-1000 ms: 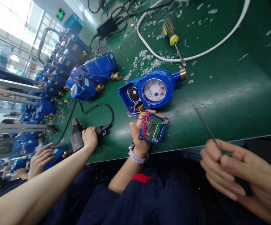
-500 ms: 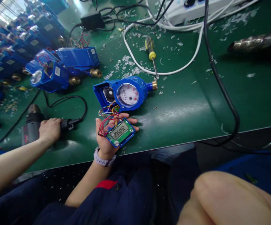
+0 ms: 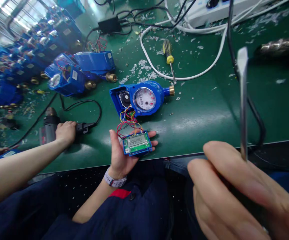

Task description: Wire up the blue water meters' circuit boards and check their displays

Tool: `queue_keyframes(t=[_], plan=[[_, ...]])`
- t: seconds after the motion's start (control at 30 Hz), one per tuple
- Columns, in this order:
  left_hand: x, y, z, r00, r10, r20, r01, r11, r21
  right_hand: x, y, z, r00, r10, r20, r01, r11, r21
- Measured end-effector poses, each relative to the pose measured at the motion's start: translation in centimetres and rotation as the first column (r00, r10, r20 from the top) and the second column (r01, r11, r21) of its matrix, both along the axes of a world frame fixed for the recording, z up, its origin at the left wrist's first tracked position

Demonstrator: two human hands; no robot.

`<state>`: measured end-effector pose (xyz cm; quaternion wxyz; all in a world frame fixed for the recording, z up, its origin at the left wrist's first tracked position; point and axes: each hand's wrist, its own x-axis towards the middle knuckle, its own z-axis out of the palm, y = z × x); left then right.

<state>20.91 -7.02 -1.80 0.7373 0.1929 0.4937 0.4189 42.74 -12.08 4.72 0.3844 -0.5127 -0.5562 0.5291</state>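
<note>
My left hand, a watch on its wrist, lies palm up at the table's front edge, fingers curled round a small blue-framed display board that shows digits. Coloured wires run from the board to an open blue water meter lying on the green table just behind it. My right hand is close to the camera at the lower right, closed on a thin metal tool whose flat blade points up.
A co-worker's hand rests on an electric drill at the left. Several blue meters stand at the back left. A yellow-handled screwdriver, a white cable, a black cable and a power strip lie behind.
My right hand has risen into view with the metal tool upright. My left hand has turned the display board nearly level. The view shifted slightly left.
</note>
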Motion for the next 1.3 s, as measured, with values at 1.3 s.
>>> queue_keyframes(t=[1.3], plan=[[-5.4,0.5,-2.1,0.859,-0.049,-0.51,0.274,0.886,0.375,-2.7,8.0,-6.8,0.924,0.119,0.365,-0.288,0.843,0.455]])
